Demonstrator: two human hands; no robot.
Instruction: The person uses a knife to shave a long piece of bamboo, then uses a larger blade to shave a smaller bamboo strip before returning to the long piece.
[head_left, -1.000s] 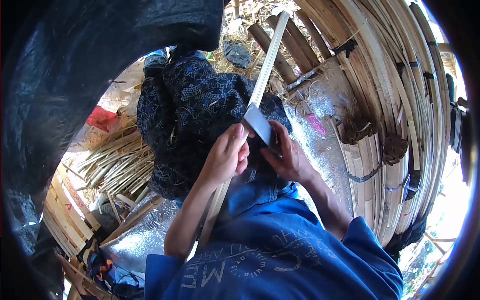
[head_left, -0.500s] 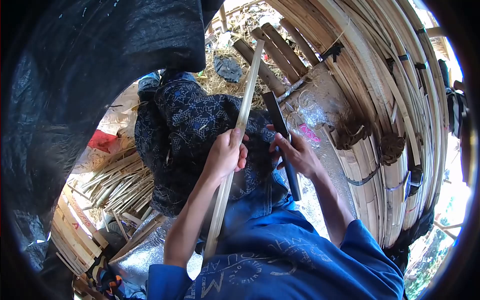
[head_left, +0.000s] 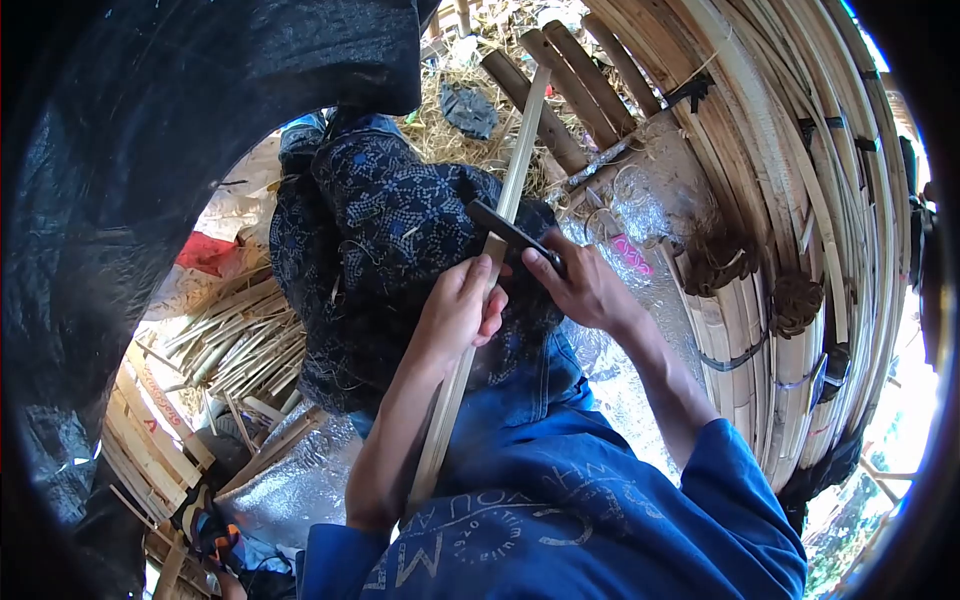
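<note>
A long pale bamboo strip (head_left: 452, 410) runs from my lap up past my knees, tilted slightly right. My left hand (head_left: 463, 308) is wrapped round the strip near its middle. My right hand (head_left: 580, 283) grips a dark-bladed knife (head_left: 508, 228), its blade lying across the strip just above my left hand. Whether the edge touches the strip cannot be made out. Beneath the strip, a dark blue patterned cloth (head_left: 400, 215) covers my legs.
Bundled bamboo strips (head_left: 770, 130) stand along the right. Thin sticks (head_left: 245, 345) lie in a pile at the left. Black sheeting (head_left: 200, 110) hangs at upper left. Bamboo slats (head_left: 570, 85) are at the top. Part of another person's hand (head_left: 231, 585) shows at lower left.
The knife has moved left and turned from beside the strip to across it, with my right hand. The strip's upper end has shifted slightly right in view.
</note>
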